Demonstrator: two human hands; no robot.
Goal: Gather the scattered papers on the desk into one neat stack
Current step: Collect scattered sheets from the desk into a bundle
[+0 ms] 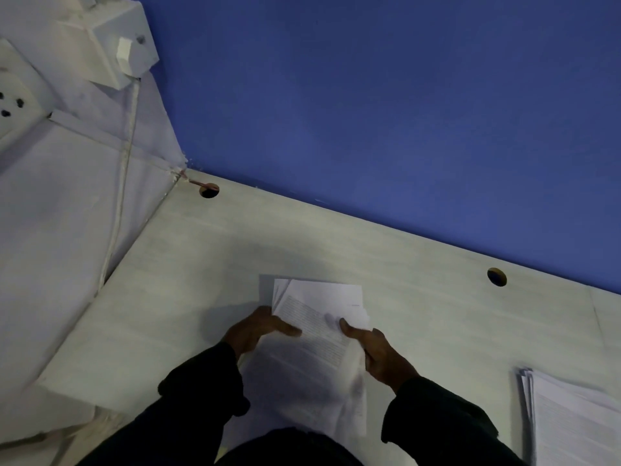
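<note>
A deep blue wall (386,105) fills the space above and beyond both hands. Below it a pale bench (188,264) spreads out, with one round cable hole (209,190) far beyond the left hand and another (497,277) beyond and to the right of the right hand. A bundle of printed papers (319,317), its sheets fanned unevenly, is held between the hands just above the bench. The left hand (250,329) grasps its left edge, thumb on top. The right hand (376,351) grasps its right edge, fingers (349,328) curled around it. A second paper stack (571,422) lies on the bench, well to the right of the right hand. Dark sleeves (201,395) cover both wrists.
</note>
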